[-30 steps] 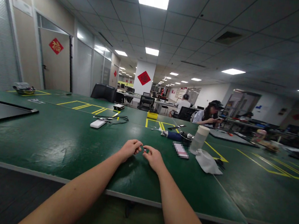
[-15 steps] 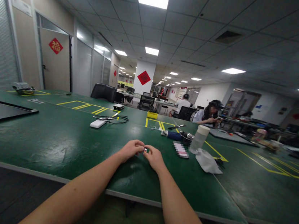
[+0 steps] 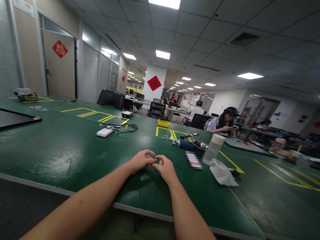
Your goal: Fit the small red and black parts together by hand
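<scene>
Over the green table (image 3: 56,154), my left hand (image 3: 141,161) and my right hand (image 3: 166,169) meet fingertip to fingertip. Between them is a tiny dark object with a pale spot (image 3: 155,159), too small to name. The thumb and index finger of each hand are closed around it in a pinch. Both wrists are held low, just above the tabletop. Closest to my right hand lies a pinkish, blurred-out flat thing (image 3: 193,160).
Right of my hands stand a clear plastic container (image 3: 214,148), a white bag (image 3: 222,173) and a metal bowl (image 3: 200,147). To the left lie a white power bank-like block (image 3: 104,132) and black cables (image 3: 124,128). A person (image 3: 225,122) sits across the table, holding a phone.
The tiny object has been turned between my fingertips: a bright white face showed before, and now it looks mostly dark. My arms have barely moved.
</scene>
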A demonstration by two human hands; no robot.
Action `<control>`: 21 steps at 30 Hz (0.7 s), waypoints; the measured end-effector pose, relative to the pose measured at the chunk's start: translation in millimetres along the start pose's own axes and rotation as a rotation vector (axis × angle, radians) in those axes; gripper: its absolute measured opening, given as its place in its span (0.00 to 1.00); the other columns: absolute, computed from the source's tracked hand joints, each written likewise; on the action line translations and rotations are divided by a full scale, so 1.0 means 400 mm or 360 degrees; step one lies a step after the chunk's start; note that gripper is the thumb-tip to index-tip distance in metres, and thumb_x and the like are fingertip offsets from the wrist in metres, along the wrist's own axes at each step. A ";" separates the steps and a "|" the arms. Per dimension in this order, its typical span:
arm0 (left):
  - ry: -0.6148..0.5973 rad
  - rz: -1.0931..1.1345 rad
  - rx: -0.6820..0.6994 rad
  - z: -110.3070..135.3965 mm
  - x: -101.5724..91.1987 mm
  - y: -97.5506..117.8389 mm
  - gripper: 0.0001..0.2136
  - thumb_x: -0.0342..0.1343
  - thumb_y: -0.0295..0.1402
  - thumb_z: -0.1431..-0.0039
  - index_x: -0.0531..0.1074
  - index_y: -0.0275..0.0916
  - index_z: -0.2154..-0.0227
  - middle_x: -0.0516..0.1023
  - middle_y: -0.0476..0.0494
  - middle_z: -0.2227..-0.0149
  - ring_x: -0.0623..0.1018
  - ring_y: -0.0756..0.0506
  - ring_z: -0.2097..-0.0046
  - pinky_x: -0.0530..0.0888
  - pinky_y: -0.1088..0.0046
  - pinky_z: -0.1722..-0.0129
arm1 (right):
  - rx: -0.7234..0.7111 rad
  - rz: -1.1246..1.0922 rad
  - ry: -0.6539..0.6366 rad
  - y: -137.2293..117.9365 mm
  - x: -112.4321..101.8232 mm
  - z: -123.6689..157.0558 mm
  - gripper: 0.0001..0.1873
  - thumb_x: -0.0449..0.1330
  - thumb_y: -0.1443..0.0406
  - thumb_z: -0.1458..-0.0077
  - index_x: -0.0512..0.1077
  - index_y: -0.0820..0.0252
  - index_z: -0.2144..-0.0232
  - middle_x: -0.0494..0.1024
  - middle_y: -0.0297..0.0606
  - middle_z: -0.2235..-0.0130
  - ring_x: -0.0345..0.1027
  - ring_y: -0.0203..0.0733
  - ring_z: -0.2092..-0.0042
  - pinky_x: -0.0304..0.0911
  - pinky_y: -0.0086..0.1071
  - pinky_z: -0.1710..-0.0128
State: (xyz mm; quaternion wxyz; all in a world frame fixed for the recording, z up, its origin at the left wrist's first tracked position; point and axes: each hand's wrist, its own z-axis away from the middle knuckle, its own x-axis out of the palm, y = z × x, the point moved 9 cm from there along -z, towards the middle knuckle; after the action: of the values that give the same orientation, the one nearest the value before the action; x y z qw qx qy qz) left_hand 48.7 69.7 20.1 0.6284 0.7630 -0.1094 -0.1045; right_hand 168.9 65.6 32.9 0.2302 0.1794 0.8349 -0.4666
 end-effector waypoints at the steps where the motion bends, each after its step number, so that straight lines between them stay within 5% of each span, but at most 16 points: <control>1: 0.0036 0.0008 -0.0004 -0.002 -0.007 -0.003 0.17 0.61 0.29 0.55 0.67 0.34 0.60 0.77 0.45 0.72 0.75 0.50 0.73 0.69 0.77 0.74 | 0.0001 -0.0015 0.0001 0.001 0.000 0.000 0.18 0.63 0.61 0.58 0.72 0.61 0.62 0.63 0.25 0.82 0.58 0.33 0.78 0.53 0.26 0.76; 10: 0.0122 0.0123 -0.0014 -0.011 -0.022 -0.018 0.06 0.62 0.27 0.57 0.70 0.33 0.74 0.76 0.46 0.78 0.75 0.51 0.74 0.72 0.76 0.70 | 0.0009 -0.0088 0.0054 -0.003 -0.011 0.009 0.12 0.56 0.61 0.53 0.72 0.59 0.65 0.74 0.33 0.70 0.62 0.31 0.80 0.58 0.26 0.79; 21: 0.0107 0.0072 0.0086 -0.017 -0.025 -0.012 0.07 0.62 0.27 0.58 0.74 0.32 0.74 0.76 0.46 0.76 0.74 0.52 0.74 0.71 0.76 0.70 | 0.0008 -0.0094 0.0016 -0.015 -0.012 0.011 0.11 0.56 0.63 0.52 0.71 0.59 0.64 0.74 0.33 0.68 0.65 0.30 0.82 0.60 0.26 0.79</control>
State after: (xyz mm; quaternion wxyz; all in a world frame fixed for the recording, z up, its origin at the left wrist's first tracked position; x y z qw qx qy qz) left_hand 41.4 80.0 16.9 0.6132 0.7801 -0.1081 -0.0615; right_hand 170.8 58.4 37.9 0.2117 0.1576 0.8397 -0.4745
